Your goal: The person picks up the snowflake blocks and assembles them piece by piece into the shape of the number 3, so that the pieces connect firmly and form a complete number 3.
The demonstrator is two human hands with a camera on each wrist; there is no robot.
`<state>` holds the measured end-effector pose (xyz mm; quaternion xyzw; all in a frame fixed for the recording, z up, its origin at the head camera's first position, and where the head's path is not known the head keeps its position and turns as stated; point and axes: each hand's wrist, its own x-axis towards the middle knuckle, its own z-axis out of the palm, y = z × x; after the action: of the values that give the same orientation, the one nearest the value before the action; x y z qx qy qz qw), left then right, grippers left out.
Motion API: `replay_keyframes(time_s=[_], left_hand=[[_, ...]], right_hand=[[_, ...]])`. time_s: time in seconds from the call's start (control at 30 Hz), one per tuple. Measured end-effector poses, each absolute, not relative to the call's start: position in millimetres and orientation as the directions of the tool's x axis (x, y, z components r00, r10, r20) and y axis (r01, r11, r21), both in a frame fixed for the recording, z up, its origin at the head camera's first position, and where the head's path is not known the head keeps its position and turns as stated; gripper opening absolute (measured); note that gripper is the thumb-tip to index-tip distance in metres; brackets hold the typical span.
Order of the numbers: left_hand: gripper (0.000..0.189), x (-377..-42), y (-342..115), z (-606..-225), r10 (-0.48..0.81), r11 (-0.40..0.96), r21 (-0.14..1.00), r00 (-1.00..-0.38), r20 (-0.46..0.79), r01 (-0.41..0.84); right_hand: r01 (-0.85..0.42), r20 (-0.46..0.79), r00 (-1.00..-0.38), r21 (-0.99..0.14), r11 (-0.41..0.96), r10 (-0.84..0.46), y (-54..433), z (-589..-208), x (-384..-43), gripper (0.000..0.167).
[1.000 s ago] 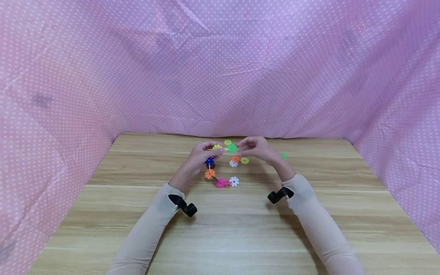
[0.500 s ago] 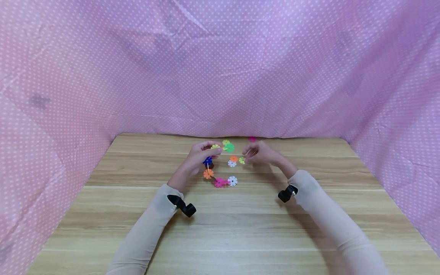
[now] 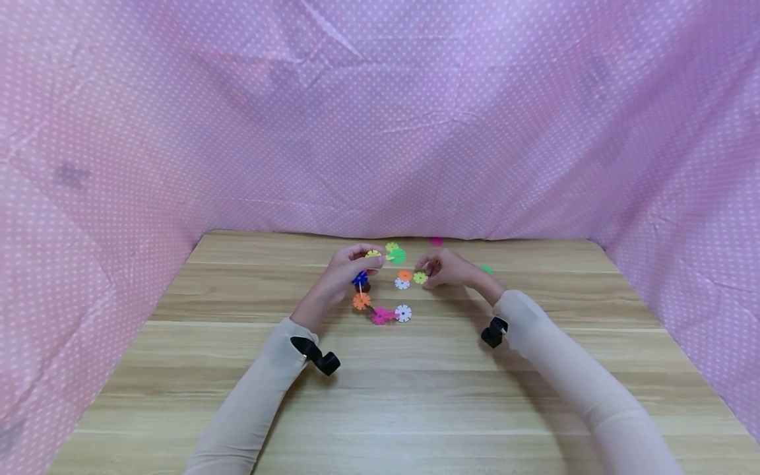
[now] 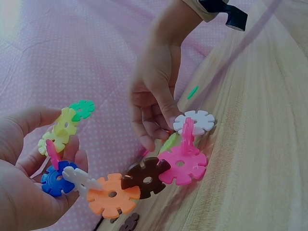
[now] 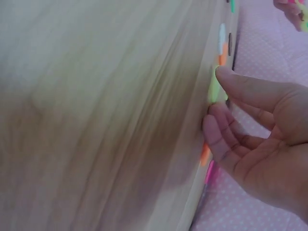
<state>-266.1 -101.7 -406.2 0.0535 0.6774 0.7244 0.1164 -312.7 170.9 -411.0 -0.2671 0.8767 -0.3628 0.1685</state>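
My left hand (image 3: 350,267) grips a curved chain of interlocked, notched plastic snowflake discs, pinching it near its yellow discs (image 4: 65,125). From there the chain runs through a blue disc (image 4: 57,179), an orange disc (image 4: 113,196), a brown disc (image 4: 146,178) and a pink disc (image 4: 183,166) to a white disc (image 4: 194,121). A green disc (image 3: 397,256) forms the other end. At the right, my right hand (image 3: 448,268) is down at the table with thumb and fingertips pinching the edges of a loose yellow-green disc (image 3: 420,278).
Beside that disc on the wooden table (image 3: 380,409) lie a loose orange disc (image 3: 405,274) and a white one (image 3: 402,284). Farther back are a yellow disc (image 3: 392,247) and a pink disc (image 3: 437,241). A green disc (image 3: 487,270) lies beyond my right wrist. Pink dotted cloth (image 3: 380,132) surrounds the table.
My right hand has moved from beside the chain's green end down and slightly right to the loose yellow-green disc, its fingers closing at the edges. The left hand and chain stay nearly still.
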Motion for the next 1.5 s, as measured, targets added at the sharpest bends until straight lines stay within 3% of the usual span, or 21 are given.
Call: replay_keyframes(time_s=[0.27,0.53,1.17,1.5], left_hand=[[0.032,-268,-101,-408,0.241,-0.058,0.994,-0.968,-0.075,-0.092],[0.033,-269,-102,-410,0.242,-0.058,0.994,-0.968,-0.072,-0.088],[0.032,-268,-102,-410,0.24,-0.034,0.997,-0.969,-0.056,-0.066],[0.033,-269,-103,-410,0.238,-0.052,0.995,-0.969,-0.068,-0.082]], right_hand=[[-0.455,-0.061,-0.746,-0.681,0.574,-0.663,174,-417,-321,0.036],[-0.455,-0.051,-0.747,-0.688,0.565,-0.663,174,-419,-323,0.028],[-0.288,-0.079,-0.814,-0.805,0.519,-0.575,172,-421,-316,0.017],[-0.264,0.072,-0.873,-0.902,0.343,-0.483,161,-407,-309,0.029]])
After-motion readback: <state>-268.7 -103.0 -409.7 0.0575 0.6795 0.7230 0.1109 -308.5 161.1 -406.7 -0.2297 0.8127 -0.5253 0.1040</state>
